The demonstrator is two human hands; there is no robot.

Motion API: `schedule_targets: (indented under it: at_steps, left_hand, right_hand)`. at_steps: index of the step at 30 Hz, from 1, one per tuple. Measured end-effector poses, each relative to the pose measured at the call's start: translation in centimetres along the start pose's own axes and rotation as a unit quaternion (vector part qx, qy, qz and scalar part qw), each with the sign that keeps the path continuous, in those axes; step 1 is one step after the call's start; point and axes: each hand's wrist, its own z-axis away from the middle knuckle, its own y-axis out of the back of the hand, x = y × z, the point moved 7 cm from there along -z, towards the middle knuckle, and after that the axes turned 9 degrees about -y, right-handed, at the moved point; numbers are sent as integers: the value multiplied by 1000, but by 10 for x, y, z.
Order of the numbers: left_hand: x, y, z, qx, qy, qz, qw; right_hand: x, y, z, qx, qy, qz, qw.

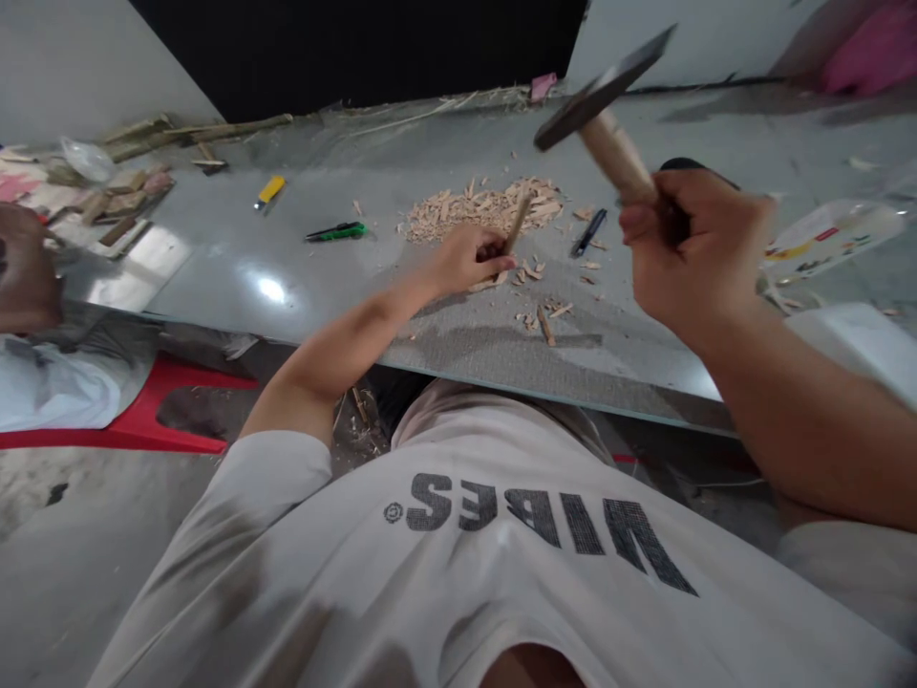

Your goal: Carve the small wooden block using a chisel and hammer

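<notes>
My right hand is closed round the wooden handle of a hammer, raised above the table at the right. The hammer's dark metal head tilts up toward the far right. Lower, near the table's middle, my left hand pinches a short, thin wooden stick, which slants upward from the fingers. Behind that hand lies a heap of pale wood chips. Loose chips and a small wood piece lie nearer to me. A dark-handled cutter rests on the table between my hands.
A green cutter and a yellow cutter lie at the left. Wood blocks are piled at the far left, near another person's hand. A clear plastic container is at the right; a red stool stands below the table edge.
</notes>
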Motion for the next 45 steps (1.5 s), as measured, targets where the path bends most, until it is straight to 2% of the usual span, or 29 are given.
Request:
schedule_targets:
  at_steps: [3, 11, 20, 33, 39, 43, 45]
  left_hand:
    - [-6, -2, 1, 7, -9, 16, 1000]
    - [-13, 6, 4, 37, -42, 24, 998]
    - [-1, 5, 3, 35, -42, 21, 998]
    - [6, 7, 4, 15, -34, 6, 999]
    - [8, 6, 3, 4, -29, 6, 1000]
    - [11, 9, 3, 11, -35, 2, 999]
    - [10, 8, 3, 9, -35, 5, 999]
  right_hand:
    - [-3, 6, 1, 56, 15, -28, 998]
    - [-6, -4, -1, -12, 0, -16, 1000]
    - [-1, 0, -6, -22, -35, 14, 999]
    - [-2, 4, -5, -18, -33, 49, 998]
    - [-9, -3, -1, -106, -31, 73, 991]
    - [-8, 10, -3, -20, -30, 22, 999]
    - [-5, 8, -4, -33, -38, 30, 998]
